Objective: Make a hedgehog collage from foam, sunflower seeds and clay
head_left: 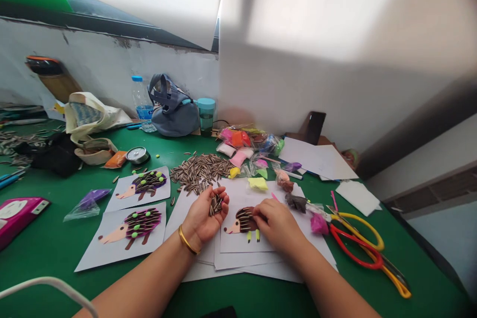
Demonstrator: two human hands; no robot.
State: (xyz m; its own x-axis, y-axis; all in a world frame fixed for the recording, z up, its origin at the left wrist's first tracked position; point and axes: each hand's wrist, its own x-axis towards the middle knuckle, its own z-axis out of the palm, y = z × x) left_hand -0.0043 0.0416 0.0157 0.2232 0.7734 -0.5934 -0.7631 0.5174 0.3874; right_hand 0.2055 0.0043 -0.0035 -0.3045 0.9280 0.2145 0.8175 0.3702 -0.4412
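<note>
- Left hand [206,217] is palm up, half curled like a cup, and holds striped seeds [215,205].
- Right hand [278,222] has fingers bent close together at the hedgehog picture [244,221]; I cannot tell if they pinch something.
- This picture lies on white papers [228,262], between both hands.

Daylight brightens the pale sheets [298,5] above, while the right edge blurs into shadow.

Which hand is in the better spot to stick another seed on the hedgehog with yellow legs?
Probably the right hand: it is right at the hedgehog's back. The left hand is cupped palm up with striped seeds in it, so it seems better for supplying them.
</note>
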